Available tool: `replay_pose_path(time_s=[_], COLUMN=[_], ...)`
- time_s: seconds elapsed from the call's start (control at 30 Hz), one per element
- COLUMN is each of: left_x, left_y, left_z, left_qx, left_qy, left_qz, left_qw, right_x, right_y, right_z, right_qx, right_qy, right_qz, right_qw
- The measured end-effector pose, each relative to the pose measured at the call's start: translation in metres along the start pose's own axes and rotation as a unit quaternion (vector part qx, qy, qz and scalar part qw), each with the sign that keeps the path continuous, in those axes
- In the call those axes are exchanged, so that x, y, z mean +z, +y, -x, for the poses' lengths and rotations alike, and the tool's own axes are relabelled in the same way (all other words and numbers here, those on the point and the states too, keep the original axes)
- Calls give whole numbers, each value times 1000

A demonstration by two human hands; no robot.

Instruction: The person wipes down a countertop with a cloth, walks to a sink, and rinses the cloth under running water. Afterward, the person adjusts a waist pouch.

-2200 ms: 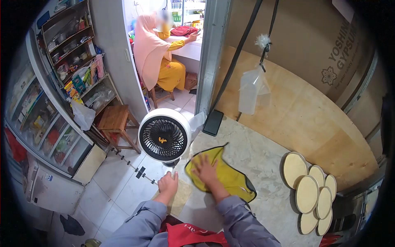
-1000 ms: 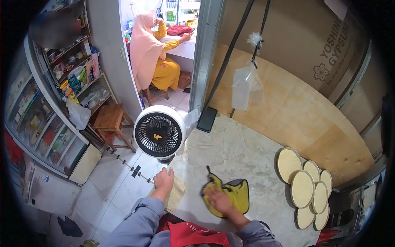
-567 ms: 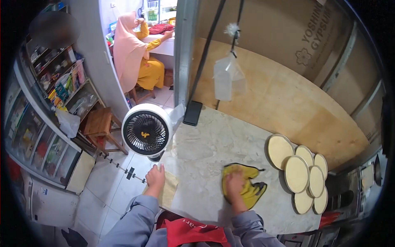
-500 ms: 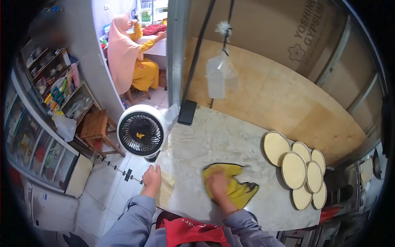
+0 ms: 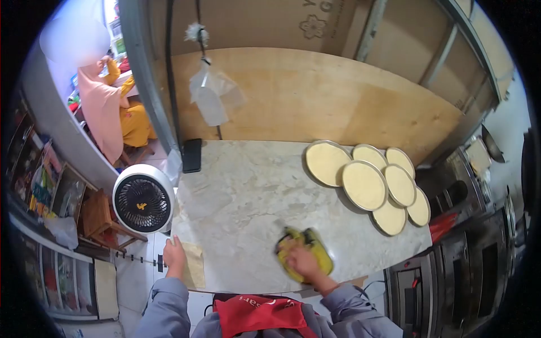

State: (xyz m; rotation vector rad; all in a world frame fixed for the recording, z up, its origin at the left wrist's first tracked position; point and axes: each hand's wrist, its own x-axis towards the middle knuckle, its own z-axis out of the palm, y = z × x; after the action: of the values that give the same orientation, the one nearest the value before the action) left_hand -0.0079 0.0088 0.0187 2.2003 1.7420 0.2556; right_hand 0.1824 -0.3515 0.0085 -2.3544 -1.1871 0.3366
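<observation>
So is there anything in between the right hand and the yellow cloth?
Nothing visible: the right hand is directly on the yellow cloth. The pale discs sit apart, farther back and right.

Matt cloth rag [image 5: 322, 260], smooth tabletop [image 5: 248, 194].

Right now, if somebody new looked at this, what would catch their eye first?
Probably the bright yellow cloth with dark edging, under the right hand near the front of the table. Next might come the overlapping cluster of pale round discs toward the table's far right, then the white fan with its black grille by the table's left side.
</observation>
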Motion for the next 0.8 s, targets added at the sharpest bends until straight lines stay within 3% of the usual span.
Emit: replay_pose_path(time_s=[0.03,0.17,0.23,0.27,0.33,0.43,0.53,0.63,0.73,0.8], left_x=[1,6,2,4,6,5,7,9,3,-9], left_y=[0,-3,1,-2,-5,-3,-5,-7,-2,7], left_z=[-1,-2,-1,-2,-3,-5,-5,-6,-2,5], left_qx=[-2,-1,0,2,7,-2,-6,-4,-4,-4], left_qy=[6,22,5,9,12,-16,-13,-4,7,-12], left_qz=[-1,-8,-6,-5,-4,-13,-11,-9,-2,12], left_qw=[1000,1000,1000,1000,1000,1000,1000,1000,1000,1000], right_x=[-19,-58,-64,-61,-66,-37,-16,24,48,72], right_y=[22,111,137,140,123,104,35,-32,-101,-133], right_z=[12,67,94,100,100,87,55,21,-11,-25], right_qx=[3,340,337,341,452,461,382,217,64,-49], right_qy=[93,183,277,280,250,258,175,150,-39,-94], right_qz=[75,88,146,146,157,171,145,124,169,171], right_qw=[993,918,888,886,842,832,896,957,983,980])
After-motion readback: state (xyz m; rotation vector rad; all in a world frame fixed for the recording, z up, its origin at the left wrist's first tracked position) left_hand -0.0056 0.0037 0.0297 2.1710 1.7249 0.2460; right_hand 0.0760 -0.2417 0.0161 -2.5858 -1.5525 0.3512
